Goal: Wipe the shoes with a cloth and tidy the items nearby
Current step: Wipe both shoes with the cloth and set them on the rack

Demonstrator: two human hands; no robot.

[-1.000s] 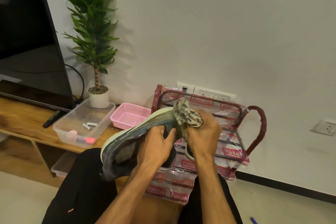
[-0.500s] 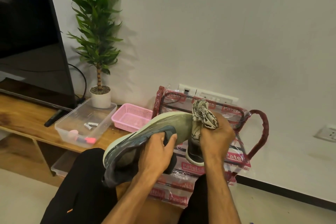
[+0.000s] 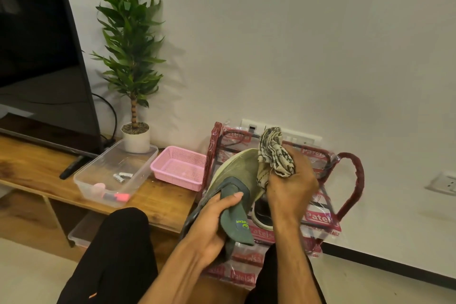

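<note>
- The clear tub (image 3: 138, 163) sits on the wooden surface (image 3: 29, 168). It holds two small batteries (image 3: 123, 176), a pale pink rounded piece (image 3: 99, 186) and a pink-and-black marker (image 3: 117, 197) lying along its near wall.
- The pink basket (image 3: 177, 180) stands just beside the tub, at the surface's right end.
- A potted plant (image 3: 135, 139) stands at the tub's far corner, and a dark television (image 3: 37, 57) fills the left.
- A plastic-wrapped shoe rack (image 3: 355, 180) with a red frame stands against the wall. A dark shoe (image 3: 261, 215) with a white sole rests on one of its shelves.
- The shoe (image 3: 237, 170) being cleaned is held in the air in front of the rack, above the person's lap, with its pale green sole turned up.
- The left hand (image 3: 212, 219) grips that shoe by its grey upper — the thumb lies across the tongue, and the other fingers wrap behind, out of sight.
- The right hand (image 3: 291, 187) is raised with its back to the camera, its fingers (image 3: 299, 164) curled tight round the bunched, patterned cloth (image 3: 274, 153).
- The cloth's lower fold touches the sole's right edge, and its top sticks up above the fist.
</note>
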